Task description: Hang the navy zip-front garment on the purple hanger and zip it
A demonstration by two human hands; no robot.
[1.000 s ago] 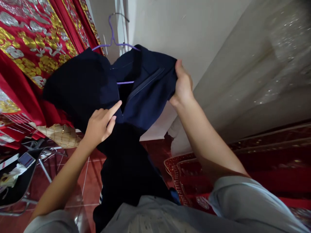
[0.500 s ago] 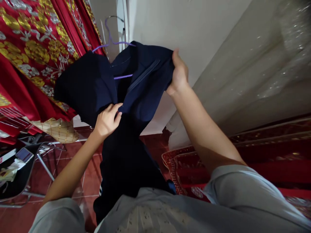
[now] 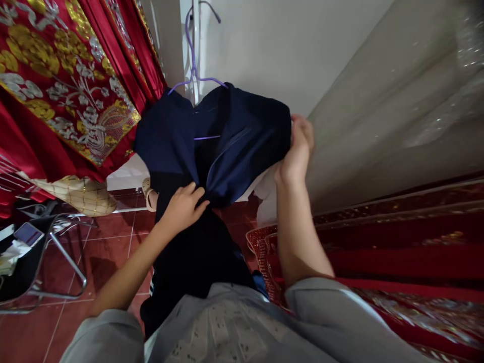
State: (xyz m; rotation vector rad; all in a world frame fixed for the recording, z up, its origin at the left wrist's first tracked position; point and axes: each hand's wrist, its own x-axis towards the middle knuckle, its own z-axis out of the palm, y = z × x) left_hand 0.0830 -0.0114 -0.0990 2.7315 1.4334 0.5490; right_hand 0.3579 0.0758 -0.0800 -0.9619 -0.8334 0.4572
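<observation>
A dark navy garment with an open neckline (image 3: 249,136) hangs on a purple hanger (image 3: 193,65), whose hook points up in front of a white upright. My right hand (image 3: 298,146) is closed around the garment's right shoulder edge; its fingertips are hidden behind the cloth. At the bottom of the neckline, my left hand (image 3: 187,206) pinches the front of the garment between thumb and fingers. The hanger's lower bar shows through the neck opening.
Red cloth with gold and silver decoration (image 3: 75,75) hangs at left. A black chair (image 3: 34,262) carries a phone (image 3: 28,234) and papers. Pale sheeting (image 3: 363,126) stands at right above red embroidered fabric (image 3: 378,252). Red tiles (image 3: 109,242) cover the floor.
In the view, the garment, hanger and both hands have shifted right and a little down. More of the hanger shows above the neckline. Both hands keep their hold.
</observation>
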